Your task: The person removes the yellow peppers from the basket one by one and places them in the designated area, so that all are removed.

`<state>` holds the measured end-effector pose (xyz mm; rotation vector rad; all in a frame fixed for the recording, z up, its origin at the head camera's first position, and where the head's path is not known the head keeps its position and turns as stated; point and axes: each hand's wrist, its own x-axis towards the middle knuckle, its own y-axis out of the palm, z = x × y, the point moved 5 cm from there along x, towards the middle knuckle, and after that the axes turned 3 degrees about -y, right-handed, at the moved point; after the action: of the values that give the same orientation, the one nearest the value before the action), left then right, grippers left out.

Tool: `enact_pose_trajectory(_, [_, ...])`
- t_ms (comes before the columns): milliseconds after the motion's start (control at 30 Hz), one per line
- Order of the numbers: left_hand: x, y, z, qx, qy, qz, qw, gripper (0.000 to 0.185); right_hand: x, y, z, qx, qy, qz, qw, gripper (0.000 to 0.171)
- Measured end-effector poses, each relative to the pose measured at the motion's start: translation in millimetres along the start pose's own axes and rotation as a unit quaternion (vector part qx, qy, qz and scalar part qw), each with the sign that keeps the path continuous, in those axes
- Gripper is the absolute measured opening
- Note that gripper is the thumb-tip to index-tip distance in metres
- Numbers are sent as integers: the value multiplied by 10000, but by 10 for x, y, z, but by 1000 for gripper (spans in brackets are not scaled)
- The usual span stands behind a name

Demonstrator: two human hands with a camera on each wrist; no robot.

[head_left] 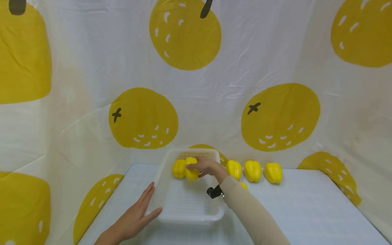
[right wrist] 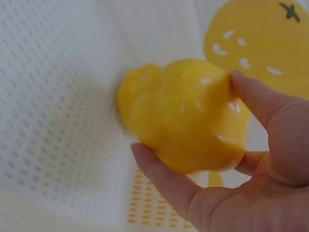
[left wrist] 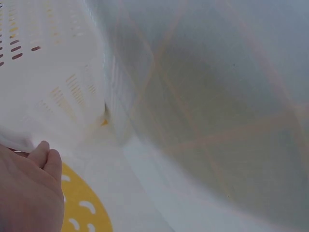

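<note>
Nearest the lower edge of the head view, our left hand lies flat with its fingers straight and together against the near left rim of the white perforated basket, thumb just touching the wall; the left wrist view confirms the fingers rest beside the basket wall and curl round nothing. We judge that this steadying is worth keeping: a light plastic basket on a smooth table would slide under a careless push, so the palm should press sideways, not down on the rim. Farther in, our right hand reaches over the basket in a beige sleeve and grips a yellow pepper, thumb on one side and fingers curled round the other, as the right wrist view shows plainly. The pepper hangs just above the perforated floor at the far end of the basket, just beside a second pepper already lying there. To do this well, we would lower it until it bears on the floor beside its neighbour before loosening the fingers, since its rounded lobes look likely to roll. Beyond, right of the basket, three more peppers stand in a row at the table's far edge, before the cloth backdrop printed with yellow fruit.
</note>
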<state>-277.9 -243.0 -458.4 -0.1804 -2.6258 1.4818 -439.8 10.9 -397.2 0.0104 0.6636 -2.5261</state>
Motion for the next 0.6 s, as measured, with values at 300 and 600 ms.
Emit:
enact_pose_trajectory(300, [-4,15,13,-76,-1,7,10000,101,-283,-145,222,-12,-583,18,9983,49])
enact_pose_trajectory(600, [16,14,12,-70,-4,24,10000,99,-553,-339,196,-64,-710,-224,9972,46])
